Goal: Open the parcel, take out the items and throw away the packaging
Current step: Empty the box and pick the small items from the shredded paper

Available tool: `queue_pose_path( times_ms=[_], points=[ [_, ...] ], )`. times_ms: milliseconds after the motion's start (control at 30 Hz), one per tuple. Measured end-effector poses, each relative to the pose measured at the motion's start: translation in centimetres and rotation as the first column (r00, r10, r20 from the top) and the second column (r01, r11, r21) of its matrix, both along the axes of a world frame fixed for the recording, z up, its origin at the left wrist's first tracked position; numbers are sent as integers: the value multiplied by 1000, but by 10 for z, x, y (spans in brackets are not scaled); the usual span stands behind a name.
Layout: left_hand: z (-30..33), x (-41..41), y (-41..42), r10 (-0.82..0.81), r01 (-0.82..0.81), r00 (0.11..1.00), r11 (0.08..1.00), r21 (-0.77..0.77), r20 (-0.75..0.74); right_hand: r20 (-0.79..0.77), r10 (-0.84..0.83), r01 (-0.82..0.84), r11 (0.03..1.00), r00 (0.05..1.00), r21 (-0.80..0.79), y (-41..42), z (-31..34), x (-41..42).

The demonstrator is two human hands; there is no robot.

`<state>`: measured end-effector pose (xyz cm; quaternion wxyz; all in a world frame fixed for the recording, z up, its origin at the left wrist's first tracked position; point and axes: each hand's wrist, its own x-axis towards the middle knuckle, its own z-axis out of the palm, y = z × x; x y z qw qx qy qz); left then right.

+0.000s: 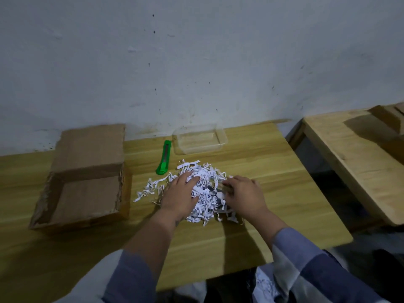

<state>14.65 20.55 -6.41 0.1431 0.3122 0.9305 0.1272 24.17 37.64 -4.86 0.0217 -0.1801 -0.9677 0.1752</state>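
An open cardboard box [83, 193] lies at the left of the wooden table [273, 171], its flap folded back toward the wall and its inside bare. A heap of white shredded paper [207, 182] sits in the middle of the table. My left hand [181, 193] rests palm down on the heap's left side, fingers spread. My right hand [244, 193] presses against the heap's right side, fingers curled into the strips. Something dark shows among the strips between my hands; I cannot tell what it is.
A green utility knife [163, 158] lies just behind the heap. A clear plastic tray [200, 138] stands near the wall. A second wooden table [360, 154] stands to the right across a gap. A bag holding paper shreds [266, 283] sits below the table's front edge.
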Motion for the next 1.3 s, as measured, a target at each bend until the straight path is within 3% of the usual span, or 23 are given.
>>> queue_pose_path(
  times_ms=[67,133,267,367,500,700,867,1100,1233,1300],
  points=[
    [-2,1,-1,9,-9,1000,1000,3,3,6,-80,80,996,997,-33,4,5,0],
    [-3,1,-1,9,-9,1000,1000,4,2,72,-210,222,941,975,-254,12,8,4],
    [-3,2,0,13,-13,1000,1000,4,2,170,-322,361,764,932,-535,38,16,10],
    [-4,2,1,19,-19,1000,1000,4,9,166,-427,401,549,889,-734,51,25,11],
    [-1,2,2,13,-13,999,1000,-9,38,214,-500,433,376,839,-820,64,30,10],
    [-2,2,0,-4,5,999,1000,-3,42,136,-631,434,347,764,-831,69,15,-5],
    [-15,1,-5,-19,19,1000,999,34,1,164,-708,540,347,687,-767,74,-13,-25],
    [-25,1,-8,-38,40,998,998,46,-46,77,-761,597,437,644,-672,84,-23,-43],
    [-26,1,-8,-36,39,998,997,60,-46,80,-726,604,499,683,-622,83,-23,-41],
    [-25,2,-7,-21,24,999,998,62,-47,61,-699,617,582,712,-530,75,-24,-35]
  ],
)
